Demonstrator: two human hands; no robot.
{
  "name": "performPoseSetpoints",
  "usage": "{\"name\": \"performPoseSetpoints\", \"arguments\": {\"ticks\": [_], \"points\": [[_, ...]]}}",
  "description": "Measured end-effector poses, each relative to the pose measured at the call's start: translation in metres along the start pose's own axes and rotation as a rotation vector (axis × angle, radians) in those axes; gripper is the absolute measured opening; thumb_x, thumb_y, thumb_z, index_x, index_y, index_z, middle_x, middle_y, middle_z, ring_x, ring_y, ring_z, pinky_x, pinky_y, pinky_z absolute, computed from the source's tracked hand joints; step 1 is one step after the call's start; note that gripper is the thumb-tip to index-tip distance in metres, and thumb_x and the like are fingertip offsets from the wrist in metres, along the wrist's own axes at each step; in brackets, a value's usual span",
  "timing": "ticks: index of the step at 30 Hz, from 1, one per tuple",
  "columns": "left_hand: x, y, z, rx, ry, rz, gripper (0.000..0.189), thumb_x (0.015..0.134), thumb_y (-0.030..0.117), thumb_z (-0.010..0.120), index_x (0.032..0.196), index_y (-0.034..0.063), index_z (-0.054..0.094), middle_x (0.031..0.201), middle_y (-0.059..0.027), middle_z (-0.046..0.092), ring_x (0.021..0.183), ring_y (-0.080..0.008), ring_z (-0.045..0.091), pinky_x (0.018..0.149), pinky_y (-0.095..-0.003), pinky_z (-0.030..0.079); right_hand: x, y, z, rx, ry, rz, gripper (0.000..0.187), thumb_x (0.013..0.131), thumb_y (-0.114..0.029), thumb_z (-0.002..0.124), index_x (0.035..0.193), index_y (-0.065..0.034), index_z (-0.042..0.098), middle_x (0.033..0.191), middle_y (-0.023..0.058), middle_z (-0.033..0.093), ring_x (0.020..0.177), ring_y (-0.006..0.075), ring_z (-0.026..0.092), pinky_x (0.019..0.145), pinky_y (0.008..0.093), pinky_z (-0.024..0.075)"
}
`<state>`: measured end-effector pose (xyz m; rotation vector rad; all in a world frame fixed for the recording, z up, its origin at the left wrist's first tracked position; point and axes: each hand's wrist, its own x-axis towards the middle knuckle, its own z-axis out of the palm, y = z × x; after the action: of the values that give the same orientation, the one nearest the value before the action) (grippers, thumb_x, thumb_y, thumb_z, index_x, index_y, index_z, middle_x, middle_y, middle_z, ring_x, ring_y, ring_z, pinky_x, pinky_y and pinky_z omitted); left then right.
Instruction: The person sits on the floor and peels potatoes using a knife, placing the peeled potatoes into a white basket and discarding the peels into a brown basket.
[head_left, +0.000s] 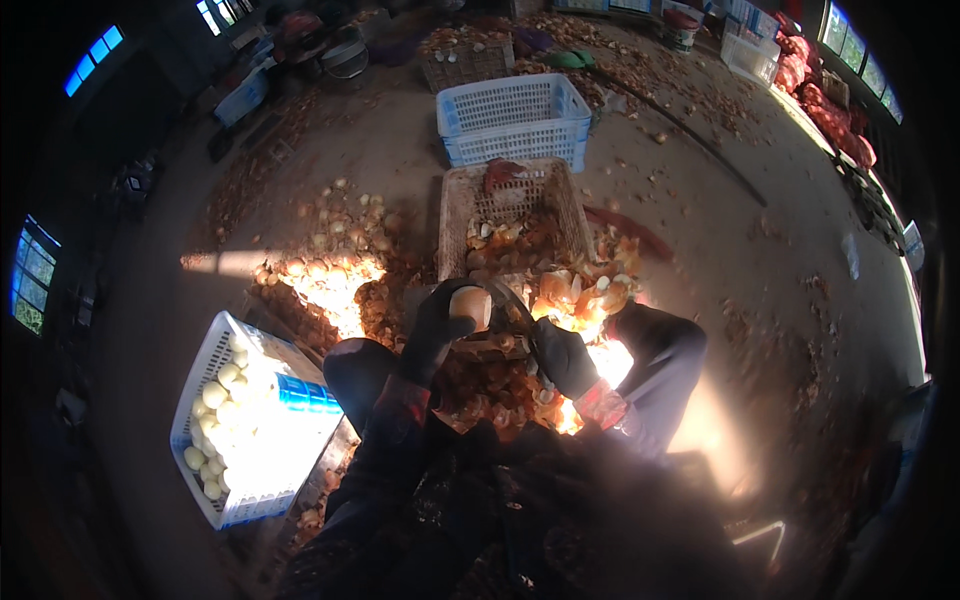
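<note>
Between the thumb and fingers of my dark-gloved left hand (436, 326) is an onion (471, 307), its cut pale side facing right. My right hand (564, 358), also gloved, is closed around a dark, thin, curved tool (519, 300) that arches towards the onion; its exact kind is too dark to tell. Below both hands, onion skins (480, 394) lie between my knees. Just beyond the hands stands a dirty plastic crate (450, 225) with onion skins and scraps inside.
At left, a white-and-blue crate (184, 420) holds peeled onions (215, 394) in glaring sunlight. Unpeeled onions (322, 274) heap on the floor nearby. A blue-white crate (514, 142) stands farther off. Red mesh sacks (829, 120) line the right wall. A dark pole or hose (690, 127) crosses the floor.
</note>
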<state>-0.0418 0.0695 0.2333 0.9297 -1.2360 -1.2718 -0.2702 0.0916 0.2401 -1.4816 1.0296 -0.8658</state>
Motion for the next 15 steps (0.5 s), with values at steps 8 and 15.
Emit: {"name": "performPoseSetpoints", "arguments": {"ticks": [8,15], "points": [[-0.001,0.025,-0.003,0.207,-0.166,0.047,0.06,0.058,0.026,0.078,0.11,0.0007,0.06,0.103,-0.0074,0.063,0.099,-0.0168,0.058,0.089,-0.0323,0.045,-0.012,-0.019,-0.006,-0.181,-0.073,-0.056,0.048,0.1,-0.037,0.033,0.075,-0.0027,0.055,0.053,0.0039,0.053,0.042,0.0109,0.048,0.045,0.0266,0.0413],[0.007,0.037,-0.002,0.31,-0.267,0.095,0.059,0.055,0.026,0.079,0.105,0.0002,0.063,0.104,-0.0085,0.064,0.098,-0.017,0.059,0.088,-0.032,0.045,-0.012,-0.019,-0.014,-0.32,-0.081,-0.129,0.046,0.099,-0.035,0.038,0.074,-0.0001,0.054,0.054,0.0076,0.052,0.049,0.0148,0.053,0.051,0.0318,0.0441]]}}
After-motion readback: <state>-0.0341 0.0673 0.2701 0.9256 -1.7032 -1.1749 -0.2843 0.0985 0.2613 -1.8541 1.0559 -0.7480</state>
